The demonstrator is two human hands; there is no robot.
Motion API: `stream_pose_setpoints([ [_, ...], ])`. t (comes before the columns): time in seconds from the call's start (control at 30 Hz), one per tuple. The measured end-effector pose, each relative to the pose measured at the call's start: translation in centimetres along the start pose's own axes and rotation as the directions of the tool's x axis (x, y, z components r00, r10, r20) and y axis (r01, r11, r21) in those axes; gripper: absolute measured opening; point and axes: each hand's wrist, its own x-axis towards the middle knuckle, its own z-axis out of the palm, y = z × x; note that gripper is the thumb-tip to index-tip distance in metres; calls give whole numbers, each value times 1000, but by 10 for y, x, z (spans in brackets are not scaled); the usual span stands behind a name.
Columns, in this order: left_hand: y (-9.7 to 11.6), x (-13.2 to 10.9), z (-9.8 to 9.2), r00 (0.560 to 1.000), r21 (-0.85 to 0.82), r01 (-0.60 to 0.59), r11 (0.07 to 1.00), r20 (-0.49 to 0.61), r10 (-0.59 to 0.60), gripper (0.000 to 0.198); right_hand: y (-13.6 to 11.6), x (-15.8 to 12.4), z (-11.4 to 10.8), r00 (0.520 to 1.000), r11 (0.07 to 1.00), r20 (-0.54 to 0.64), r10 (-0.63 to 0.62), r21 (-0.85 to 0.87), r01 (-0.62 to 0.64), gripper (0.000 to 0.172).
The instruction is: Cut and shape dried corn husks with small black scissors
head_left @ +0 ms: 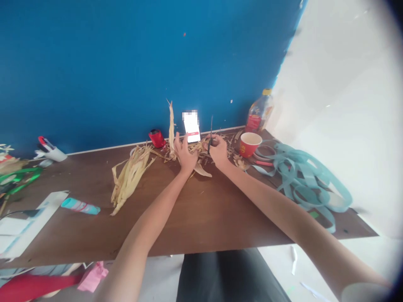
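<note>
My right hand [218, 151] grips a pair of black scissors [210, 136], with the blades pointing up and away from me. My left hand [184, 154] holds a long strip of dried corn husk [171, 130], which stands upright beside its fingers. Another pale husk end [201, 170] sticks out below that hand. The two hands are close together above scattered husk shreds [201, 147]. A larger bundle of dried husks [130, 180] lies on the brown wooden table [201, 222] to the left of my left hand.
A lit phone [191, 126] leans on the blue wall behind the hands. Nearby stand a red cylindrical container [157, 138], a red paper cup [250, 144] and a plastic bottle [260, 111]. Teal ribbon [302, 180] lies in loops at right.
</note>
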Motion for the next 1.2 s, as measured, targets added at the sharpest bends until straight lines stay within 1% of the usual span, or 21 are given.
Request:
stream_pose_setpoints([
  [0.07, 7, -2, -1, 992, 42, -110, 993, 68, 107, 44, -3, 0, 0, 999, 999, 4, 33, 15, -33, 40],
  [0.13, 8, -3, 0, 979, 53, -178, 983, 110, 171, 29, -5, 0, 0, 998, 997, 6, 66, 39, -66, 42],
  [0.2, 6, -3, 3, 972, 45, -209, 977, 117, 203, 25, -7, 0, 0, 995, 994, 9, 95, 58, -95, 40],
  [0.37, 0, -2, 5, 958, -25, -232, 972, 167, 232, 28, -13, 1, -1, 993, 991, 32, 115, 71, -117, 35],
  [0.43, 0, -1, 5, 964, -48, -195, 980, 177, 200, 30, -13, 1, -1, 992, 988, 24, 122, 92, -124, 33],
  [0.53, 0, 1, 4, 981, -106, -79, 991, 171, 97, 29, -10, 3, -2, 992, 984, -3, 122, 128, -121, 33],
  [0.63, 0, 2, 3, 987, -200, 31, 979, 163, 2, 25, -6, 6, -5, 999, 995, -21, 43, 96, -40, 37],
  [0.7, 0, 2, 3, 985, -254, 61, 965, 172, -17, 26, -5, 7, -7, 1000, 998, 8, -12, 61, 11, 41],
  [0.8, 3, 2, 2, 981, -294, 65, 953, 194, -7, 28, -4, 10, -10, 997, 998, 69, -36, 44, 33, 45],
  [0.9, 4, 2, 1, 975, -300, 62, 952, 222, 7, 27, -3, 12, -12, 997, 999, 81, -16, 34, 13, 44],
  [1.0, 2, 2, 1, 975, -312, 79, 947, 220, -9, 21, 0, 13, -12, 997, 999, 72, 10, 50, -13, 43],
  [1.1, -4, 3, 4, 978, -379, 154, 912, 190, -86, 18, 2, 12, -10, 993, 994, 93, 72, 74, -79, 43],
  [1.2, -8, 3, 7, 970, -451, 226, 864, 189, -155, 22, 4, 9, -7, 983, 989, 118, 139, 37, -144, 41],
])
